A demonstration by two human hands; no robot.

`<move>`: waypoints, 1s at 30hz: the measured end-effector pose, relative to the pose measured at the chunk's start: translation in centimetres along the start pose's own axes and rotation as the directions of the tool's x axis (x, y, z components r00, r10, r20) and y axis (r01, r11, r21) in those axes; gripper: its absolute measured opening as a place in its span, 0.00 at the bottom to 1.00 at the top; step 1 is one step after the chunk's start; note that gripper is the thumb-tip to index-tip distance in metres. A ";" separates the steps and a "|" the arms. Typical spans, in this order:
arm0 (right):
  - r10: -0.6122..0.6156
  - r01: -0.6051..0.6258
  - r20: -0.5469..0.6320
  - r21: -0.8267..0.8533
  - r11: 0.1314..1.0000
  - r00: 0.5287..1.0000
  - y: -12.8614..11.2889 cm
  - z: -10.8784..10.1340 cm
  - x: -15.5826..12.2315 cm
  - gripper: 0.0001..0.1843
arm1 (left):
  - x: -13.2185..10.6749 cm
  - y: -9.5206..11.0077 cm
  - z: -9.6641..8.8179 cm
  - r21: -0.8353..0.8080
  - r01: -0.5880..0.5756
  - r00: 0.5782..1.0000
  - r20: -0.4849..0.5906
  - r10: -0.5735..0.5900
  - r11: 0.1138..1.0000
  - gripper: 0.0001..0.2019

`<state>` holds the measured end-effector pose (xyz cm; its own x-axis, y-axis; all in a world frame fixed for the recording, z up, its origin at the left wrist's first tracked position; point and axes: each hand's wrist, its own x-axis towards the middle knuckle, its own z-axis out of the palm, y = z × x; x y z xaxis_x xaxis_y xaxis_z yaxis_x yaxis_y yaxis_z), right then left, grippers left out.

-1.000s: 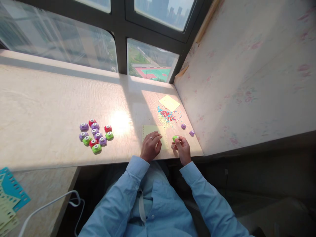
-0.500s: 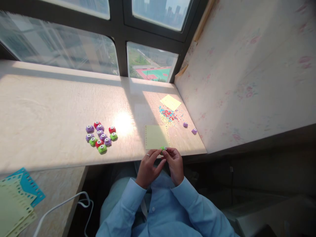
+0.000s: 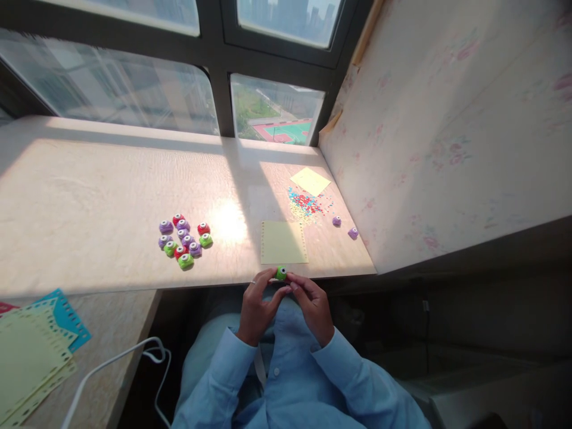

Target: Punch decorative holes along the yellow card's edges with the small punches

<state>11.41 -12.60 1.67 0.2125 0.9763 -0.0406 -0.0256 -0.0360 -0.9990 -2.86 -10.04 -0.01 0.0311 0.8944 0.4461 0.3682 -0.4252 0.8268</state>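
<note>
Left grip [image 3: 259, 307], right grip [image 3: 314, 305] — jointly pinching green punch [image 3: 280, 273] | angled inward — close together

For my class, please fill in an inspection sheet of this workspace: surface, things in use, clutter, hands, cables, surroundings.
Surface: pale sill, partly sunlit.
Things in use: green punch held up; pale sheet lying flat, holes along two sides.
Clutter: coloured paper bits by a yellow paper; punch cluster on the left; two purple punches on the right; blue sheet and other sheets lower left.
Hands: left hand and right hand both hold the green punch.
Cables: white cable, looped, lower left.
Surroundings: window behind; floral wall on the right.
</note>
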 end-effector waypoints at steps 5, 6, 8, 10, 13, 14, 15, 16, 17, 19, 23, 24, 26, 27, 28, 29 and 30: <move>-0.014 0.014 0.058 -0.005 1.000 0.998 0.0 -0.8 -0.8 0.12 | 0.0 0.2 0.1 -0.001 0.052 0.999 -0.008 -0.052 0.999 0.15; -0.010 0.010 0.074 0.009 1.000 0.997 0.0 -0.8 -0.9 0.12 | 0.1 0.1 0.0 -0.005 0.071 0.997 -0.002 -0.071 0.997 0.14; -0.004 0.001 0.110 0.035 0.999 0.994 0.1 -1.0 -0.9 0.12 | 0.2 -0.1 0.0 -0.011 0.107 0.994 0.024 -0.107 0.994 0.13; -0.007 0.001 0.140 0.049 0.999 0.990 0.2 -1.0 -0.9 0.12 | 0.4 -0.4 -0.2 -0.003 0.121 0.991 0.060 -0.121 0.993 0.13; -0.028 0.021 0.152 0.048 0.999 0.988 0.5 -0.9 -0.7 0.10 | 1.1 -1.3 -0.8 0.046 0.135 0.988 0.070 -0.138 0.990 0.13; -0.030 0.024 0.148 0.046 0.999 0.988 0.6 -0.9 -0.7 0.10 | 1.4 -1.8 -1.1 0.068 0.142 0.987 0.061 -0.146 0.988 0.14; -0.028 0.022 0.141 0.044 0.999 0.990 0.7 -0.9 -0.6 0.10 | 1.8 -2.3 -1.4 0.090 0.143 0.988 0.053 -0.148 0.986 0.14; -0.021 0.015 0.132 0.043 0.999 0.991 0.9 -1.0 -0.6 0.10 | 2.3 -2.9 -1.8 0.117 0.136 0.989 0.042 -0.142 0.984 0.14; -0.009 0.004 0.121 0.042 0.999 0.993 1.0 -1.1 -0.5 0.10 | 2.8 -3.6 -2.3 0.147 0.116 0.992 0.033 -0.123 0.982 0.13; 0.018 -0.022 0.096 0.041 0.999 0.995 1.2 -1.4 -0.1 0.10 | 3.9 -4.9 -3.1 0.238 0.051 0.998 0.019 -0.058 0.970 0.12; 0.039 -0.040 0.010 0.039 0.998 0.999 1.8 -2.9 1.8 0.14 | 5.3 -6.8 -3.9 0.415 -0.035 0.998 0.070 0.006 0.909 0.14; 0.037 -0.036 -0.024 0.044 0.998 0.999 1.9 -3.4 2.5 0.16 | 5.4 -7.0 -4.0 0.451 -0.041 0.997 0.083 0.004 0.892 0.14; 0.049 -0.044 -0.105 0.050 0.998 0.993 2.2 -4.4 4.1 0.21 | 5.4 -7.1 -3.8 0.521 -0.049 0.993 0.116 -0.013 0.852 0.15; 0.064 -0.058 -0.136 0.047 0.997 0.989 2.3 -4.9 4.8 0.22 | 5.3 -7.0 -3.8 0.551 -0.054 0.991 0.131 -0.022 0.833 0.15; 0.081 -0.074 -0.159 0.045 0.996 0.984 2.3 -5.3 5.5 0.24 | 5.2 -6.8 -3.7 0.576 -0.061 0.989 0.143 -0.027 0.815 0.15; 0.103 -0.097 -0.161 0.048 0.994 0.982 2.2 -5.6 6.1 0.25 | 5.1 -6.7 -3.6 0.594 -0.070 0.988 0.152 -0.026 0.802 0.15; 0.129 -0.122 -0.152 0.056 0.991 0.980 2.1 -5.8 6.6 0.26 | 5.0 -6.6 -3.5 0.607 -0.079 0.987 0.158 -0.022 0.791 0.15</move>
<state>18.40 -7.48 -0.78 0.3532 0.9198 -0.1711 -0.1062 -0.1423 -0.9841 -8.38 -3.22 -1.98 0.1693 0.9144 0.3676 0.8527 -0.3230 0.4106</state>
